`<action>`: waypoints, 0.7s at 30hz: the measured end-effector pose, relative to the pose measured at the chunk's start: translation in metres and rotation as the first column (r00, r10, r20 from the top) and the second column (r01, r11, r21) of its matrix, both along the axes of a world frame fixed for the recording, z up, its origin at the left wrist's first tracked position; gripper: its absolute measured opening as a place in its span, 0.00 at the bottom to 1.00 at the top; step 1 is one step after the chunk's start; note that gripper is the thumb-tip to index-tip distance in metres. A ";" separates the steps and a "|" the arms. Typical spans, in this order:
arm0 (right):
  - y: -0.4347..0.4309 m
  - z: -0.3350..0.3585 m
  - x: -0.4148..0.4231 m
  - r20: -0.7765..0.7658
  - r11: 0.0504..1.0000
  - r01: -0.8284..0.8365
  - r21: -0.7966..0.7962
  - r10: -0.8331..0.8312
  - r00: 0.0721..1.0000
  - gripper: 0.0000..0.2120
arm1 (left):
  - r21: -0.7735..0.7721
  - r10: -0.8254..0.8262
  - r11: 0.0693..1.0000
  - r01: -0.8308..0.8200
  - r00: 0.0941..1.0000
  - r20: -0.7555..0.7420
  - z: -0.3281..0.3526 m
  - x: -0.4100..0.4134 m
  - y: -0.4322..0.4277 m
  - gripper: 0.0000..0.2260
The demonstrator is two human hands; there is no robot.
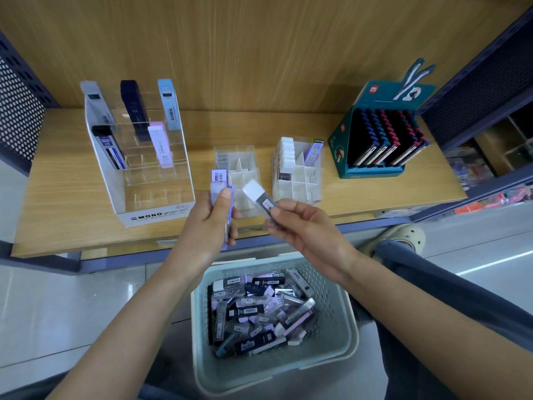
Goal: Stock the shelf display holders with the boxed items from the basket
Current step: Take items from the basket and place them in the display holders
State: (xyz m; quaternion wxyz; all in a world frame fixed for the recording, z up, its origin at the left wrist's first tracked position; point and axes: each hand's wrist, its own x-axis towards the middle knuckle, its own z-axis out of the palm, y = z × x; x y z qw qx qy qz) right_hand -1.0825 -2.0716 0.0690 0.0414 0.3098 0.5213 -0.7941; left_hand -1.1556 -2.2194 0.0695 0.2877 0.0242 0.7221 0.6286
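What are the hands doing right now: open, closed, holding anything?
left hand: closed around a few purple boxes.
right hand: pinching one white-capped grey box.

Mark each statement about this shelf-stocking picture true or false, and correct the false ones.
1. The left hand grips purple boxes. True.
2. The right hand holds nothing. False: it pinches a white-capped grey box.
3. The basket holds many small boxes. True.
4. The clear MONO display stand stands to the right of the teal display box. False: it stands at the left end of the shelf, and the teal display box is at the right end.
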 end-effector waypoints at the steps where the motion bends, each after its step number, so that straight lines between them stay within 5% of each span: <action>1: -0.004 -0.002 0.001 0.002 0.997 -0.056 0.057 0.056 0.998 0.10 | 0.001 -0.003 1.000 0.003 1.000 -0.005 0.000 0.000 0.001 0.12; 4: -0.019 -0.002 -0.001 0.054 0.884 -0.305 0.355 0.306 0.950 0.14 | 0.004 -0.029 1.000 0.029 0.999 -0.019 -0.001 0.001 0.003 0.12; 8: -0.019 0.000 -0.008 0.069 0.818 -0.373 0.438 0.383 0.921 0.19 | -0.005 -0.038 0.999 0.038 0.999 -0.032 -0.001 0.001 0.003 0.11; 14: 0.034 -0.008 -0.029 -0.045 0.712 -0.063 0.699 0.132 0.990 0.03 | -0.024 -0.027 0.999 0.026 0.999 -0.039 0.000 -0.003 0.000 0.11; 18: 0.066 -0.021 -0.045 -0.078 0.405 0.041 0.913 0.076 0.994 0.03 | -0.030 -0.032 0.999 0.031 0.999 -0.029 -0.001 -0.003 0.000 0.12; 21: 0.073 -0.026 -0.053 -0.089 0.269 0.053 0.962 0.124 0.988 0.03 | -0.027 -0.038 0.999 0.038 0.999 -0.028 -0.002 -0.004 0.000 0.12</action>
